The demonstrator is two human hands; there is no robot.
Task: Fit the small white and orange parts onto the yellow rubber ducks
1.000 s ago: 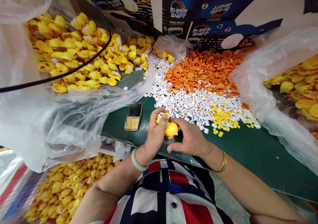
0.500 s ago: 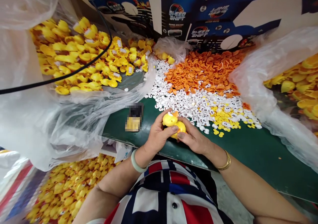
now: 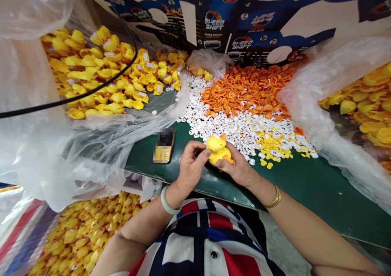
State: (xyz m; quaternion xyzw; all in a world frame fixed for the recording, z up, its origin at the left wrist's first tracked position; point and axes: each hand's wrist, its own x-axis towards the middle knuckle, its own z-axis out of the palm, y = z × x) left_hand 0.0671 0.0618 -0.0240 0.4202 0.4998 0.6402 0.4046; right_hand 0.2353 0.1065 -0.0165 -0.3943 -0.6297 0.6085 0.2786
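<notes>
And there was the yellow duck — just on the near side of the white pile, held over the green surface between both hands! The left hand pinched one side of it, thumb forward, fingers bent in a narrow curl. The right hand cupped the other side, closed around it — thumb low against the body, fingers tucked behind. Both forearms slanted inward towards the white pile, elbows spread wide! Beyond that pile lay orange pieces; yellow discs spilled along its near right edge.
</notes>
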